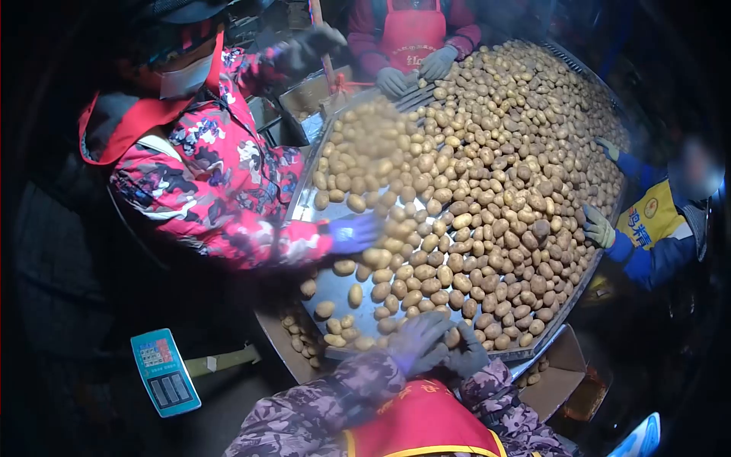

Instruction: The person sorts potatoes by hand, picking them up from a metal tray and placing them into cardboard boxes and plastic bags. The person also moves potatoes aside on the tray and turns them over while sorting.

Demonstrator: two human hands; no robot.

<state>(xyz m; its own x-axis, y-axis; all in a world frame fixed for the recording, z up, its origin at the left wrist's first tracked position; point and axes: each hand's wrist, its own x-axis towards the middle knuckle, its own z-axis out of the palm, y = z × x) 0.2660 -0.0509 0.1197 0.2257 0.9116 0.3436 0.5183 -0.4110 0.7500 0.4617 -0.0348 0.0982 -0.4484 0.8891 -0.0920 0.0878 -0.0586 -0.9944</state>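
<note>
Both my hands, in grey work gloves, are close together at the near edge of a metal sorting table (329, 286) heaped with potatoes (518, 198). My left hand (417, 340) is slightly blurred, with its fingers bent inward towards the other hand. I cannot make out whether anything is in it. My right hand (466, 353) has its fingers curled about a single potato (453, 337), which shows between the two gloves. Loose potatoes lie just beyond and to the left of my left hand.
A person in a pink camouflage jacket (205, 183) reaches in from the left. Another in a red apron (413, 34) stands at the far side, a third in a yellow apron (651, 215) at the right. A scale display (165, 373) and cardboard boxes (554, 372) flank the table.
</note>
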